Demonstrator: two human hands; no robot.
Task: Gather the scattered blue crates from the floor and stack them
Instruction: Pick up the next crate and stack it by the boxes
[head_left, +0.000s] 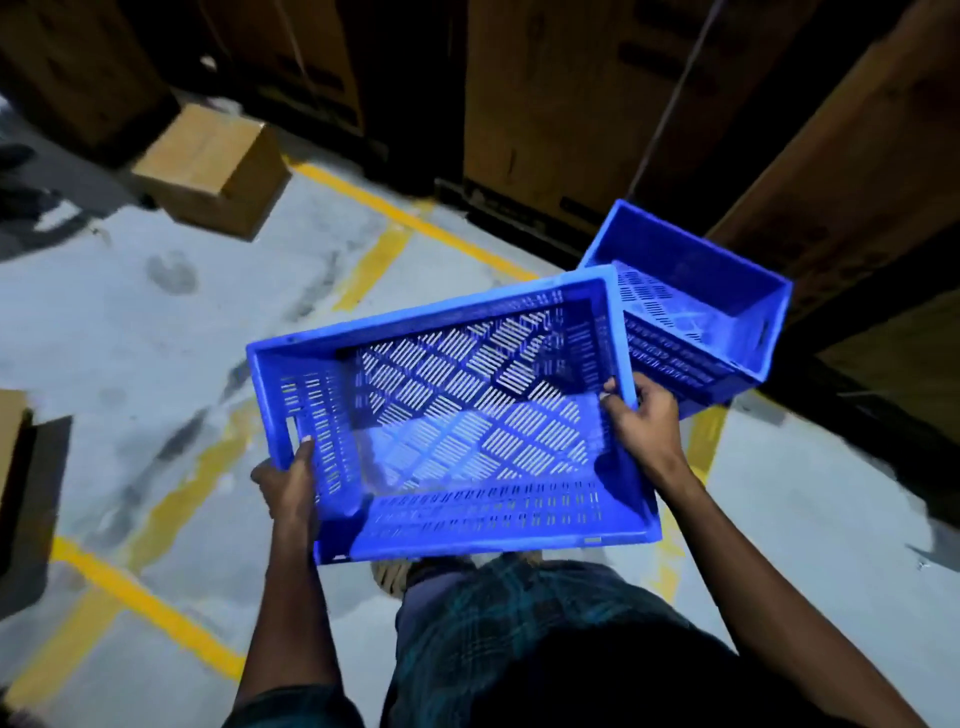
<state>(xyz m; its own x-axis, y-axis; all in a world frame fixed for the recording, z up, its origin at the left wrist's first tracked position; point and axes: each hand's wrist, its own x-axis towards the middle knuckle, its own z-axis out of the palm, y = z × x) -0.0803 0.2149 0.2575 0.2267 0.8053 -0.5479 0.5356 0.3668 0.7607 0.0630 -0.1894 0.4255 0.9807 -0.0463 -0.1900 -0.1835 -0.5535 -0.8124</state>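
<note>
I'm looking at a warehouse: tall cardboard cartons (550, 104) in rows, yellow floor lines (405, 213) on grey concrete floor (130, 322).

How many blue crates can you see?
2. One blue crate is held up in both hands; the other crate sits on the floor behind it, at right. More may be out of view.

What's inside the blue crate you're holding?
Nothing: the held crate is empty, and grey floor shows through its slotted bottom. Each hand, left and right, grips an end and hides part of the rim.
</note>
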